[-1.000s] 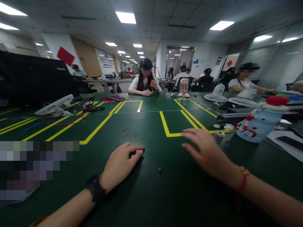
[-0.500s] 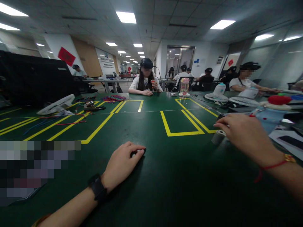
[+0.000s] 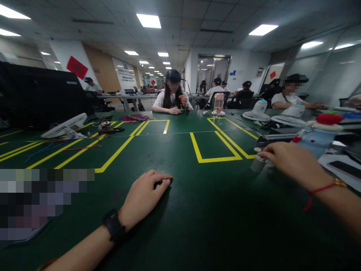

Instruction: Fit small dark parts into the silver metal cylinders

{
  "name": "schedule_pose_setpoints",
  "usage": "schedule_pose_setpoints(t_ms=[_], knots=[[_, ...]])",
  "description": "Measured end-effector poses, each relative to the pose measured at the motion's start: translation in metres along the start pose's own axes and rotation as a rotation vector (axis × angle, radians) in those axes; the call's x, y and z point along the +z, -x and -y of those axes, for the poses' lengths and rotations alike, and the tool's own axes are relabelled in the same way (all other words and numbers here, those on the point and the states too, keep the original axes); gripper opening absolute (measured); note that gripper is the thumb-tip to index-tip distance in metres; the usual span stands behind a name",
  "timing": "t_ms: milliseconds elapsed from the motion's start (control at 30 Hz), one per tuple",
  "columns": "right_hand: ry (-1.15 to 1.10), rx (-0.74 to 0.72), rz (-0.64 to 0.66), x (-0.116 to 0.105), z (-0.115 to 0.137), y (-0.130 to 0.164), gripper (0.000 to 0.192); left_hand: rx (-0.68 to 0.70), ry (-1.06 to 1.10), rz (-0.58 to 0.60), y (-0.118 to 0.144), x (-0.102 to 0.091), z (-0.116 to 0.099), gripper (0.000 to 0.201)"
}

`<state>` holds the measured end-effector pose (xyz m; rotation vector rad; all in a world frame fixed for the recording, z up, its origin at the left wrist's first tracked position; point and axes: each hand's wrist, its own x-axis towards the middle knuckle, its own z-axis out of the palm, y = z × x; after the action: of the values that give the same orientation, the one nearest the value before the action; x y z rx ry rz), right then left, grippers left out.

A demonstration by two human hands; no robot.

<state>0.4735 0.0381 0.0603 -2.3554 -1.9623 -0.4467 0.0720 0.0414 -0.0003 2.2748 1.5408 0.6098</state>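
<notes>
My left hand (image 3: 145, 195) rests on the green table with its fingers curled and the thumb against the index finger. A small dark and whitish object (image 3: 162, 183) shows in part between them; its kind is hidden. Further right, my right hand (image 3: 293, 162) is in a pinch, fingertips at the top of a small grey cylinder (image 3: 258, 165) standing on the table. By these fingertips shows a pale round piece (image 3: 257, 149); whether it is in the pinch is unclear.
Beside my right forearm stand a light-blue figure with a red top (image 3: 316, 137) and a dark phone (image 3: 342, 168). White fans (image 3: 256, 113) lie behind. Wires (image 3: 135, 118) and another fan (image 3: 64, 126) are on the left. Across the green table (image 3: 180, 150), marked with yellow tape, sits a person (image 3: 172, 94).
My right hand has come down slightly onto the top of the grey cylinder, and the pale round piece now shows at its fingertips. My left hand stays in place.
</notes>
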Motion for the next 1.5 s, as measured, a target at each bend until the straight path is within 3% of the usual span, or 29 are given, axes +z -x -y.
schedule_pose_setpoints(t_ms=[400, 500, 600, 700, 833, 933, 1000, 1100, 1200, 1333, 1433, 1500], knots=[[-0.086, 0.009, -0.020, 0.002, 0.003, 0.000, 0.052, -0.002, -0.011, 0.001, 0.000, 0.001, 0.000, 0.033], [-0.194, -0.060, 0.037, 0.007, -0.007, -0.006, 0.055, -0.004, -0.009, -0.003, 0.000, 0.000, -0.001, 0.033], [-0.284, -0.143, 0.094, 0.010, -0.008, -0.008, 0.046, -0.002, -0.010, -0.004, 0.000, 0.001, 0.000, 0.033], [-0.369, -0.224, 0.052, 0.006, 0.018, 0.003, 0.044, 0.007, -0.014, -0.008, 0.000, 0.001, 0.000, 0.033], [-0.744, -0.487, -0.043, -0.007, 0.088, 0.044, 0.039, 0.002, -0.022, -0.003, 0.000, 0.001, 0.001, 0.032], [-0.958, -0.653, 0.045, -0.011, 0.135, 0.076, 0.038, 0.009, -0.023, -0.014, 0.000, 0.002, 0.001, 0.031], [-1.009, -0.690, 0.123, -0.006, 0.152, 0.089, 0.040, 0.032, 0.015, -0.053, 0.001, 0.002, -0.003, 0.031], [-1.066, -0.628, 0.146, 0.010, 0.160, 0.096, 0.057, 0.121, 0.150, -0.098, 0.007, 0.001, -0.022, 0.028], [-1.137, -0.540, 0.206, 0.023, 0.159, 0.095, 0.072, 0.225, 0.270, -0.042, 0.014, 0.000, -0.049, 0.023], [-1.160, -0.551, 0.183, 0.021, 0.159, 0.094, 0.049, 0.178, 0.353, -0.071, 0.016, 0.000, -0.067, 0.017], [-1.126, -0.550, 0.128, 0.015, 0.158, 0.094, 0.036, 0.097, 0.368, -0.110, 0.014, 0.002, -0.058, 0.017], [-1.112, -0.541, 0.121, 0.015, 0.156, 0.094, 0.031, 0.093, 0.327, -0.045, 0.013, 0.006, -0.048, 0.016]])
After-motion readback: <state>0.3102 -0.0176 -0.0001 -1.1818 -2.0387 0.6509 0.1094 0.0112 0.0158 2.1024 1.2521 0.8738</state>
